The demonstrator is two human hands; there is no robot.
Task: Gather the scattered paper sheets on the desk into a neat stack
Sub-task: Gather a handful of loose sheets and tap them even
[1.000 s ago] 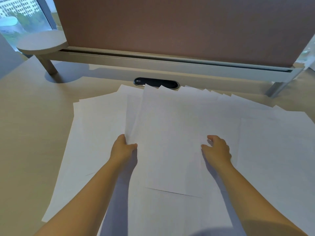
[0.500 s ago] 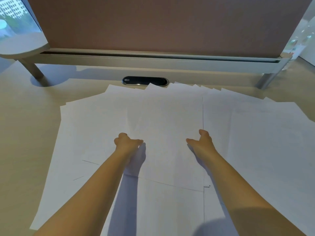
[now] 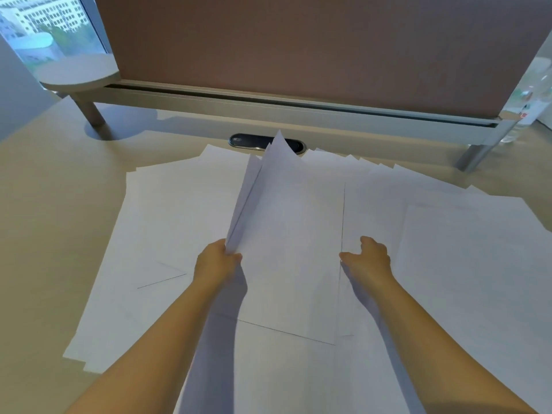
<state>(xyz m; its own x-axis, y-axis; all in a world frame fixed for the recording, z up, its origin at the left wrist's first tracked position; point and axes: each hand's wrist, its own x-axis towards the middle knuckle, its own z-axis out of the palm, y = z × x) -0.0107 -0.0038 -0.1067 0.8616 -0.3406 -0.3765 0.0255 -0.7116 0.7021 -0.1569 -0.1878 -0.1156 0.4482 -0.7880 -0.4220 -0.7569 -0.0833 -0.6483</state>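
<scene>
1. Desk (image 3: 44,234): it is carrying the whole spread of sheets (image 3: 167,222), which is fanning across it from the left edge to the far right, each sheet overlapping its neighbours.
2. Left hand (image 3: 216,262): it is pinching the left edge of a few sheets, the bundle (image 3: 286,234), thumb on top and fingers hidden beneath, so that this edge is lifting and curling clear of the sheets below.
3. Bundle: it is lying between the two hands with its long axis running away from the person towards the grommet (image 3: 239,141) and the screen (image 3: 298,49); its far corner is standing highest, and its right edge is lying flat.
4. Right hand (image 3: 369,258): it is resting on the paper, loosely spread, with the thumb pointing left and just touching the bundle's right edge; whether the fingers are gripping anything cannot be told.
5. Judgement: the flat right edge is lying directly left of the right thumb, so that hand is the nearer one for squaring the bundle; most sheets are waiting ungathered.
</scene>
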